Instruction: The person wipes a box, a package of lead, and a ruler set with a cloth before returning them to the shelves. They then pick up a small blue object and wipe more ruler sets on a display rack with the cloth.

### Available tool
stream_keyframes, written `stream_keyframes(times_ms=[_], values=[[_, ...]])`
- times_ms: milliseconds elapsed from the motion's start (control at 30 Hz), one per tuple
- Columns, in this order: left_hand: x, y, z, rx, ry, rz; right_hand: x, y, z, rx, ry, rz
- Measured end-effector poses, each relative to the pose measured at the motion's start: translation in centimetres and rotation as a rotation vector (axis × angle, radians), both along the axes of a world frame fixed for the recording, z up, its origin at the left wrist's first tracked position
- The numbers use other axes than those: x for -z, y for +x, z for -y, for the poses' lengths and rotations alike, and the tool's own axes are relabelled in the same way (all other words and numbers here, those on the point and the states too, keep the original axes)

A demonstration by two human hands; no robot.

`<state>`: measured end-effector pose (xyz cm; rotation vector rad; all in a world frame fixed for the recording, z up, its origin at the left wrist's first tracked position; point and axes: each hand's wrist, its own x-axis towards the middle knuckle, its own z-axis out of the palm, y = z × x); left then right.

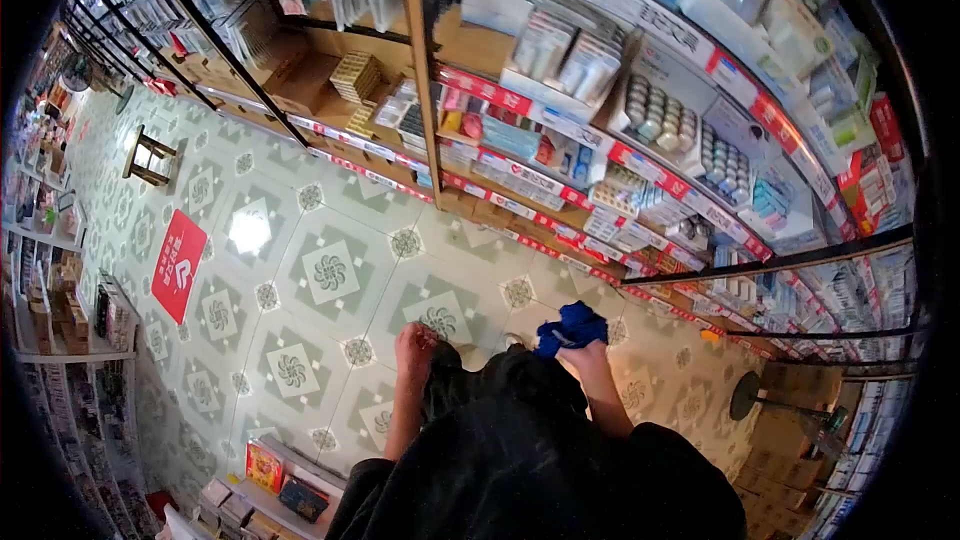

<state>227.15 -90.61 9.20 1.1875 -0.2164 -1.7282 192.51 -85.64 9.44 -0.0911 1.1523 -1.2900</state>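
My right hand [582, 355] grips a crumpled dark blue cloth [573, 328], which bunches up above the fingers in front of my body. On the other side, my left hand [416, 342] hangs beside my dark clothing, over the tiled floor. Its fingers look curled in, and nothing shows in them. Neither hand touches the shelves.
Stocked shelves [560, 120] with red and white price strips run along the far side and the right. A small wooden stool [150, 156] stands on the patterned floor [330, 270], near a red floor sign [178, 266]. Cardboard boxes [780, 450] and a fan stand [745, 396] are at right.
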Motion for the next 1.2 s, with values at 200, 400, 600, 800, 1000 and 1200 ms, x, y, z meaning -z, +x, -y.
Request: stream_keyframes(times_ms=[200,400,600,800,1000,1200], values=[[0.4,11.6,3.0,-0.322,0.135,-0.084,-9.1,15.3,8.0,-0.104,0.077,0.588],[3.0,21.0,0.2,-0.460,0.078,-0.154,-9.9,21.4,11.4,-0.244,0.059,0.538],[3.8,23.9,0.0,-0.511,0.125,-0.191,-10.5,23.6,14.9,0.036,0.094,0.578],[2.0,23.3,4.5,-0.468,0.081,-0.138,-6.2,25.5,19.1,-0.058,0.038,0.605],[0.0,25.8,10.1,-0.547,0.052,-0.093,-1.9,32.1,27.5,-0.121,0.116,0.759],[-2.3,30.7,15.6,-0.514,0.226,0.092,-7.2,39.7,37.7,-0.239,0.050,0.859]])
